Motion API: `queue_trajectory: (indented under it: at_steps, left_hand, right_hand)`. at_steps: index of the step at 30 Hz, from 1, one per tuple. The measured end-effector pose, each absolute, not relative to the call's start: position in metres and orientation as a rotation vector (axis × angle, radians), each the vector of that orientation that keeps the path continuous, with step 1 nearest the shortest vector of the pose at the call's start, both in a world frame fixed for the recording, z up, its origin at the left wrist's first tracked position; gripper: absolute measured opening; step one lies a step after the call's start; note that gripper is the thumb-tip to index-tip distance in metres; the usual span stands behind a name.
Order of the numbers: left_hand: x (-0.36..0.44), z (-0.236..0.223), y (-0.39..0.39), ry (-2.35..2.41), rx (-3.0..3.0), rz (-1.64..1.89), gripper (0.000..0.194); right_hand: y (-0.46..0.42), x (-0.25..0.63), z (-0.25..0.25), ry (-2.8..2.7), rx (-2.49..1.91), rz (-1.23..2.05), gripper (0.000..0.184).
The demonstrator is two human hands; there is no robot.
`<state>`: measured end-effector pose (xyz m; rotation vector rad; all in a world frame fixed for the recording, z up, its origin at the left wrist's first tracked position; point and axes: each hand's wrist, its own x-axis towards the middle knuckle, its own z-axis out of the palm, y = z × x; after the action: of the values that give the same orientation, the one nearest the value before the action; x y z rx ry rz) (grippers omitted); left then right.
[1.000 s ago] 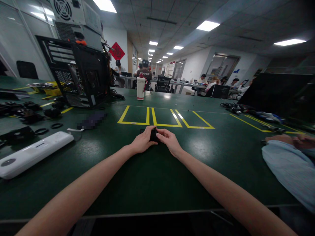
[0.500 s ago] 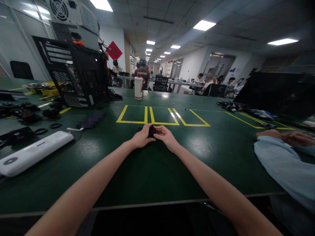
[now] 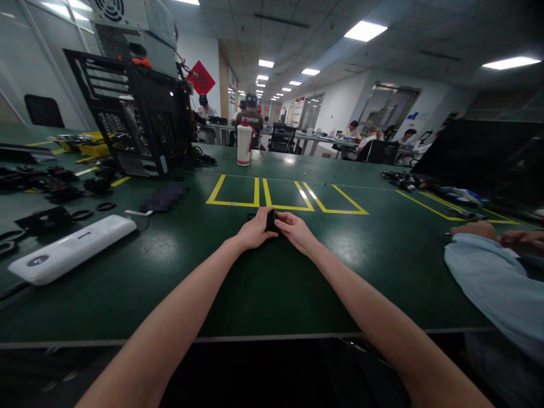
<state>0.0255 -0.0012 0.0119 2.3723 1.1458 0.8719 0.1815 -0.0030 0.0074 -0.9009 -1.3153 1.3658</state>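
Note:
Just in front of the yellow taped boxes (image 3: 289, 207), a small black object (image 3: 271, 221) is held between my two hands over the green table (image 3: 272, 283). My left hand (image 3: 256, 228) is closed round its left side, with the thumb towards me. The fingertips of my right hand (image 3: 296, 231) pinch its right side. Much of the object is covered by my fingers, and its exact kind cannot be made out. A dark piece (image 3: 251, 216) shows just left of my left hand's fingers; whether it is part of the same object I cannot tell.
A white elongated device (image 3: 74, 248) lies on the left, near black rings and dark parts. Behind stand an open computer case (image 3: 144, 122) and a white bottle (image 3: 243, 145). At right are a co-worker's blue sleeve (image 3: 484, 266) and hands, cables and a large dark screen (image 3: 505, 156).
The camera view has shifted slightly, so the scene sits a little higher and further right. The black object has turned slightly between my hands, and both keep their hold on it.

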Motion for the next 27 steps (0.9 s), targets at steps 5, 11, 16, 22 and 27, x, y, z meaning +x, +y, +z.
queue_trajectory:
  at_steps: [5,11,16,22,27]
  left_hand:
    - [0.0246,0.0107,-0.0030,1.145,2.393,0.892,0.066]
    - [0.0217,0.0103,-0.0029,1.108,2.414,0.893,0.067]
    - [0.0197,0.0106,-0.0044,1.124,2.424,0.879,0.065]
    - [0.0156,0.0114,-0.0075,1.094,2.472,0.879,0.066]
    - [0.0159,0.0106,-0.0067,1.107,2.484,0.876,0.065]
  right_hand:
    - [-0.0086,0.1817,0.0128,-1.251,-0.922,1.412,0.024]
    - [-0.0052,0.1830,0.0119,-1.253,-0.891,1.457,0.027]
    - [-0.0064,0.1837,0.0137,-1.281,-0.865,1.490,0.027]
    - [-0.0094,0.1796,0.0150,-1.350,-0.931,1.376,0.024]
    - [-0.0057,0.1803,0.0110,-1.353,-0.904,1.364,0.031]
